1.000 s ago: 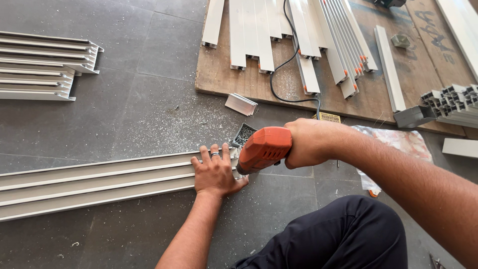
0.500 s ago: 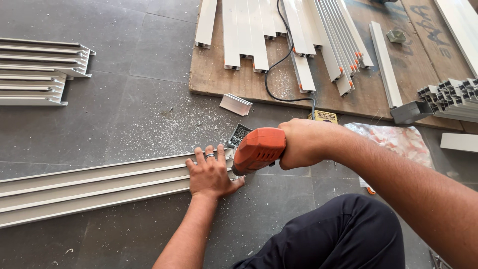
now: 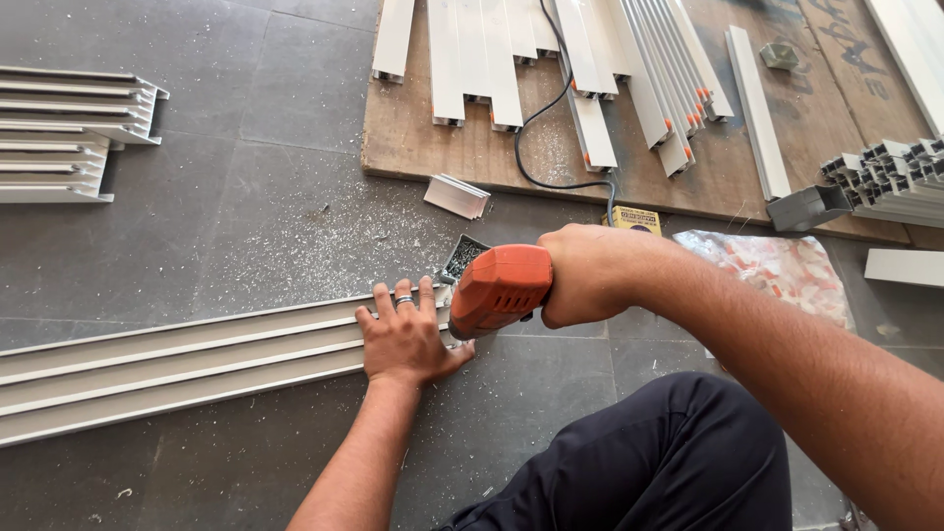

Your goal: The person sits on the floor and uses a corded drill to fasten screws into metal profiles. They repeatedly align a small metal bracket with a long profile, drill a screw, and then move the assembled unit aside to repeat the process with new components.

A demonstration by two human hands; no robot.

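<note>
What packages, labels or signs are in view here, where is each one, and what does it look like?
Small box: flat yellow carton with dark panel, at wooden board's front edge, behind the right hand.
Plastic bag: clear, crumpled, holding small white and orange parts, on the floor right of the orange drill.
Open screw box: small, dark, beside the drill.

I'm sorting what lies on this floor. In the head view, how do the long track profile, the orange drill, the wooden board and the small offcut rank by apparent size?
1. Wooden board
2. Long track profile, though it runs out of frame, so these two are unsure
3. Orange drill
4. Small offcut
</note>
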